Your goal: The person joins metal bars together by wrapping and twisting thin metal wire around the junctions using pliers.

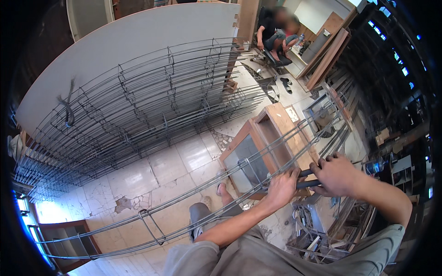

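A long steel rebar cage [159, 227] with square stirrups runs across in front of me, from the lower left up to the right. A pair of black-handled pincers [308, 183] lies across it at the right. My left hand [281, 189] is closed around the tool beside the bars, hiding most of its head. Farther right, my right hand [338, 175] is wrapped over the ends of the two handles, which stand slightly apart. Under the cage stands a wooden cabinet [285, 124] with a glass-like panel, close to both hands.
Several finished rebar cages [152, 101] are stacked at the left against a large pale panel [184, 23]. People [276, 34] sit by a chair at the back. Loose wood and metal scraps [313, 234] lie at the lower right. The tiled floor [170, 161] has broken patches.
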The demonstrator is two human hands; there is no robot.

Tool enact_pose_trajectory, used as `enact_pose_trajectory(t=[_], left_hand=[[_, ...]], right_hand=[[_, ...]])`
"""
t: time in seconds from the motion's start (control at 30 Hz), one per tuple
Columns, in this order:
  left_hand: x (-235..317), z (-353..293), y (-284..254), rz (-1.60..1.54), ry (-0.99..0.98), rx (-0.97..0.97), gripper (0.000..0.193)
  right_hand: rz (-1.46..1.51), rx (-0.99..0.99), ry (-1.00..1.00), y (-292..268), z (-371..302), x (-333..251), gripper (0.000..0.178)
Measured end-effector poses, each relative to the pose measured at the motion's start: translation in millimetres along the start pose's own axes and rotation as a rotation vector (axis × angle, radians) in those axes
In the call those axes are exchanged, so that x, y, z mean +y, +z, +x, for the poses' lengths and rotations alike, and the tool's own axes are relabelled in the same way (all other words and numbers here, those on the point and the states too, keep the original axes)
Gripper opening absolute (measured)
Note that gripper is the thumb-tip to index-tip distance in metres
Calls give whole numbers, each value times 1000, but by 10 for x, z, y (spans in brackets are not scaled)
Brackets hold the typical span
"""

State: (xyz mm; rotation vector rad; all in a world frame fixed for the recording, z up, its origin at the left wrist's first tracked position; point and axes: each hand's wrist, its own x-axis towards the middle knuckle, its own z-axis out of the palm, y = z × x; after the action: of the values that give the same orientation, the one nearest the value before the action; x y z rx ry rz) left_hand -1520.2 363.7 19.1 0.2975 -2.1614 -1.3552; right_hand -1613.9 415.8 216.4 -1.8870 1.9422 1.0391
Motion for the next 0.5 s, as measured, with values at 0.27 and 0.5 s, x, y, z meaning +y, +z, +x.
enact_pose_trajectory(t=[0.27, 0.5], left_hand=[[-43, -39, -52, -6, 62, -66, 38], [-72, -48, 35, 15, 154, 4, 54]], right_hand=[[32, -42, 88, 29, 49, -183, 60], [390, -278, 149, -119, 194, 13, 60]])
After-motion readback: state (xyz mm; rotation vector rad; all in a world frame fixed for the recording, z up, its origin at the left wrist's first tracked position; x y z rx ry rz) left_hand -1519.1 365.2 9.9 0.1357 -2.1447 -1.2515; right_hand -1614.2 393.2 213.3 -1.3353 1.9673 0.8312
